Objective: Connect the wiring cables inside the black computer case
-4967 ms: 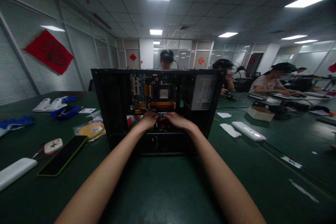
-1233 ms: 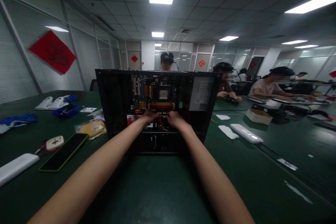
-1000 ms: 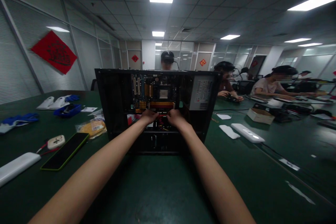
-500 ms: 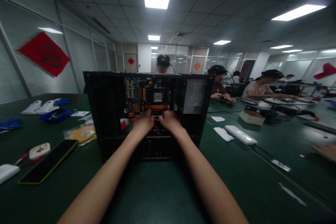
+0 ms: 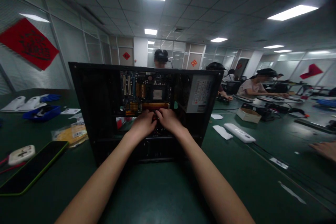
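Observation:
A black computer case [image 5: 86, 112] stands upright on the table, its open side facing me. Inside it are a motherboard [image 5: 147, 89] and, at the right, a grey power supply [image 5: 201, 94]. Both hands reach into the case just below the gold-coloured memory slots [image 5: 154, 106]. My left hand [image 5: 144, 123] is closed, fingers curled together. Close beside it, nearly touching, my right hand [image 5: 169, 119] is closed in a pinch. Dark, thin cables seem to lie beneath the fingers; what the fingertips hold is hidden.
Left on the green table [image 5: 162, 189] lie a phone [image 5: 36, 164], a yellow packet [image 5: 70, 134], and a blue tray [image 5: 42, 113]. A white power strip [image 5: 238, 133] and an open cardboard box [image 5: 249, 114] are at the right. Several people sit around; another person's hand [image 5: 325, 149] rests at the right edge.
My hands have drawn closer together at the same spot inside the case. The case looks larger and nearer, and the surroundings have shifted left as my view turned slightly.

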Action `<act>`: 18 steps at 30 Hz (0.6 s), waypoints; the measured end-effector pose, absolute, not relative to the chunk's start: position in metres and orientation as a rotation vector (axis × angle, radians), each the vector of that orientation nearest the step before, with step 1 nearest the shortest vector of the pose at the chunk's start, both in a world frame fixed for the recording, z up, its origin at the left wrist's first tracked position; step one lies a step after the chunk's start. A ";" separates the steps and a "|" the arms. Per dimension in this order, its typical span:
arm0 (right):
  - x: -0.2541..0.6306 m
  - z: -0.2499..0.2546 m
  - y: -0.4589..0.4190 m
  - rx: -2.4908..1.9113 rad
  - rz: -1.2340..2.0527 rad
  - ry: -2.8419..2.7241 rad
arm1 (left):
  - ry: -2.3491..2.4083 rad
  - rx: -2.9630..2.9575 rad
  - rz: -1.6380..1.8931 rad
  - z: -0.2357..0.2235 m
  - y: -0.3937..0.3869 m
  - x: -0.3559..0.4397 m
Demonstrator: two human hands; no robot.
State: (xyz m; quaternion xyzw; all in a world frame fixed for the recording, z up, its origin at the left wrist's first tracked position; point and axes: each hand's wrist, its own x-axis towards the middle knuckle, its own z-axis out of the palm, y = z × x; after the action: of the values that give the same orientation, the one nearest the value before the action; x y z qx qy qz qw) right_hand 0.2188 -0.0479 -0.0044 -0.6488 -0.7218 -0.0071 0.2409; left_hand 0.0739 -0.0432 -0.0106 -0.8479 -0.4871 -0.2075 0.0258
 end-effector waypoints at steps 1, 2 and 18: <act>0.219 -0.005 -0.047 -1.755 -0.006 -1.990 | -1.509 -2.623 -0.635 -0.010 -0.043 0.074; 0.219 -0.005 -0.046 -1.739 0.005 -1.999 | -1.508 -2.629 -0.631 -0.010 -0.043 0.074; 0.224 -0.004 -0.042 -1.544 -0.011 -1.921 | -1.415 -2.797 -0.678 -0.003 -0.040 0.081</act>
State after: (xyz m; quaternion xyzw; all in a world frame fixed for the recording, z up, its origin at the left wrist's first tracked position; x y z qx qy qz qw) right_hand 0.2243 -0.0422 -0.0038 -0.5910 -0.7351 -0.0043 0.3321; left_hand 0.0810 -0.0398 -0.0028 -0.8717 -0.4411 -0.2111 -0.0327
